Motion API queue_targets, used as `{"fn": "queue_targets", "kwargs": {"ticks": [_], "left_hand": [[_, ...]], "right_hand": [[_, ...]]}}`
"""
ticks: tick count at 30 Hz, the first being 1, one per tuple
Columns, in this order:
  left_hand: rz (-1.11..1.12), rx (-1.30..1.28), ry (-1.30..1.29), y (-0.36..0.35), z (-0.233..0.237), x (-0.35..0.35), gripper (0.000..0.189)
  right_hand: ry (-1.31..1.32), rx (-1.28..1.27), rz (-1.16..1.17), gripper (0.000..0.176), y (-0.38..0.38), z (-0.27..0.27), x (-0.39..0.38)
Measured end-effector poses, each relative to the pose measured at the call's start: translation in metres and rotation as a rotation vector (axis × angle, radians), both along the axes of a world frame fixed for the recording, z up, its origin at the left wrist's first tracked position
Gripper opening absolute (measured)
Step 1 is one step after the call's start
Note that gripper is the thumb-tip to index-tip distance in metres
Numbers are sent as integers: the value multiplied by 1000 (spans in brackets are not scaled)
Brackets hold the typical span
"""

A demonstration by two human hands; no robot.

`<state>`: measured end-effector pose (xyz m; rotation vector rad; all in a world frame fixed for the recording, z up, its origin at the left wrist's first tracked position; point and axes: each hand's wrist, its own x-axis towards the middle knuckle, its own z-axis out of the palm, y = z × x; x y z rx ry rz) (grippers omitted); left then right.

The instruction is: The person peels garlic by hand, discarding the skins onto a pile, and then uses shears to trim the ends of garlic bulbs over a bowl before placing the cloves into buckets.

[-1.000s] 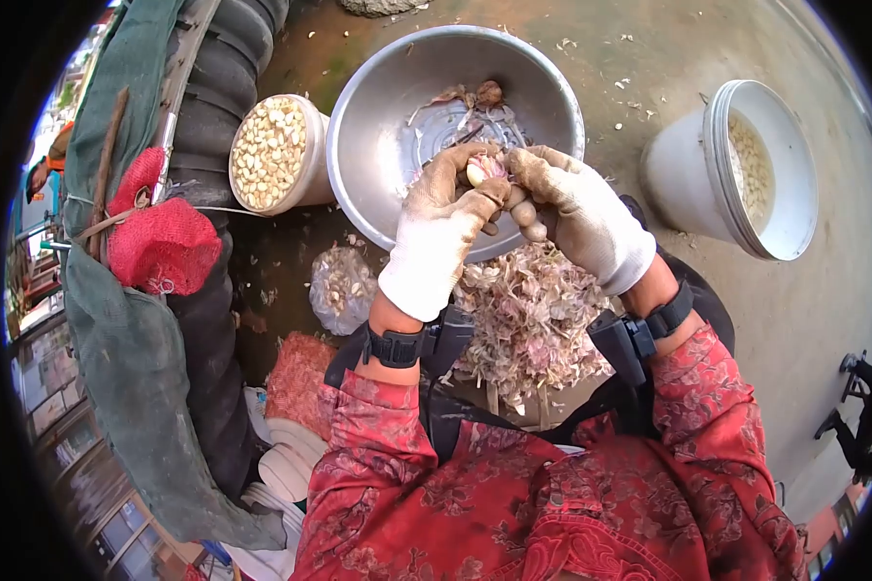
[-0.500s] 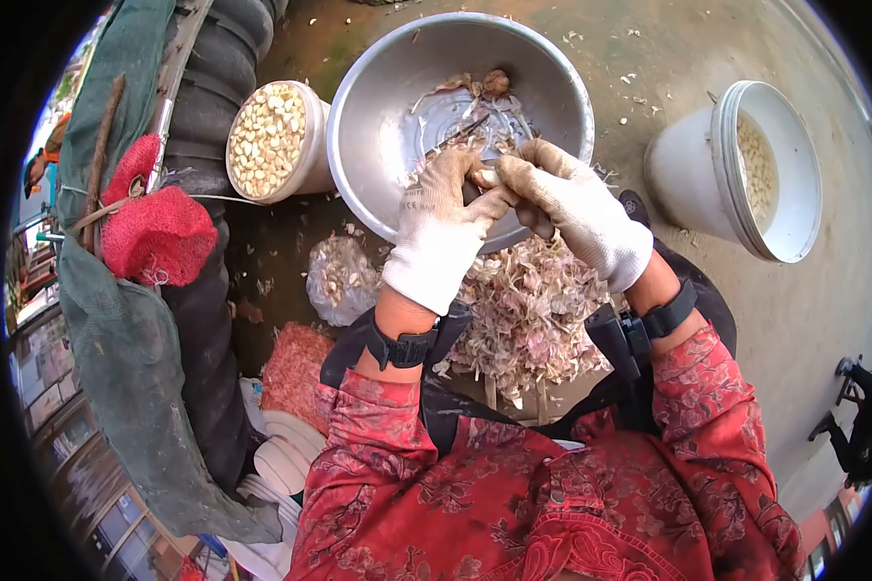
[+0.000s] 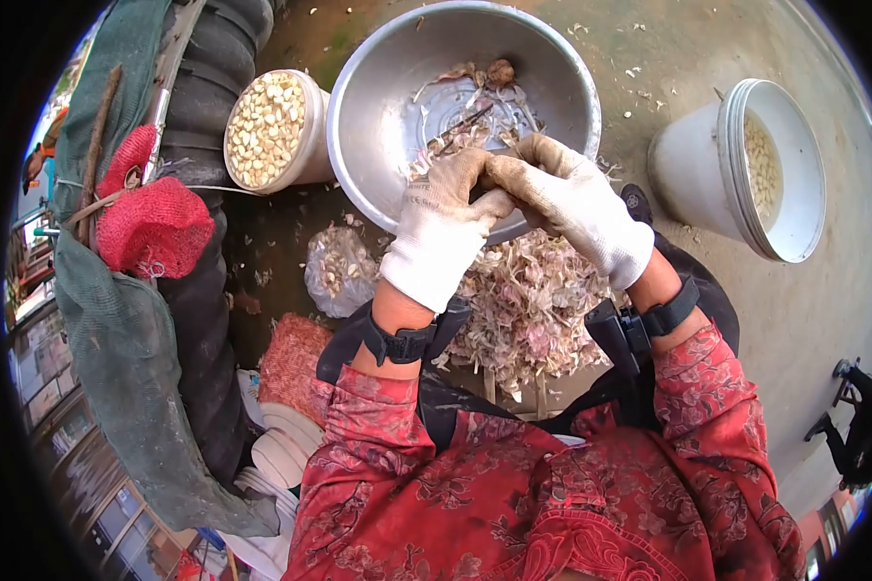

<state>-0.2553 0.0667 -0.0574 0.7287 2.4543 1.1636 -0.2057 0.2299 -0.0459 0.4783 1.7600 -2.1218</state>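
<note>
Over the near rim of a metal basin point(image 3: 368, 107), my left hand point(image 3: 441, 218) and my right hand point(image 3: 572, 198) meet fingertip to fingertip. Both wear white knit gloves with soiled fingers. Their fingers are curled and pinched together, and whatever lies between them is hidden. Inside the basin are a garlic bulb point(image 3: 500, 72), dry skins and stalk pieces, and a dark, thin tool point(image 3: 467, 126). Below my hands, between my knees, rises a heap of garlic skins point(image 3: 528, 315).
To the left stands a bucket full of peeled garlic cloves point(image 3: 266, 131), with a plastic bag of cloves point(image 3: 341, 271) nearer me. A white bucket point(image 3: 693, 174) with cloves inside leans at right. Red mesh sacks point(image 3: 160, 228) and green netting point(image 3: 116, 358) line the left side.
My hands have drawn closer together, and the pale bit that showed between the fingertips is now covered. The view has shifted slightly.
</note>
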Motion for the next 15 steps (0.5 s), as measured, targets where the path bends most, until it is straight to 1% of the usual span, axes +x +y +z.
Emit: {"fn": "queue_targets", "kwargs": {"ticks": [2, 3, 5, 9, 12, 15], "left_hand": [[100, 124, -214, 0, -2, 3, 21], [99, 123, -216, 1, 0, 4, 21], [66, 109, -117, 3, 3, 5, 20], [40, 96, -129, 3, -1, 5, 18], [73, 115, -126, 7, 4, 9, 16], [83, 184, -205, 9, 5, 11, 14]], "right_hand": [[-66, -23, -19, 37, 1, 4, 0], [-67, -23, -20, 37, 1, 3, 0], [-57, -96, -24, 33, 2, 0, 0], [-72, -111, -40, 31, 2, 4, 1], [-110, -165, -53, 31, 4, 5, 2], [-114, -132, -57, 31, 3, 2, 3]]}}
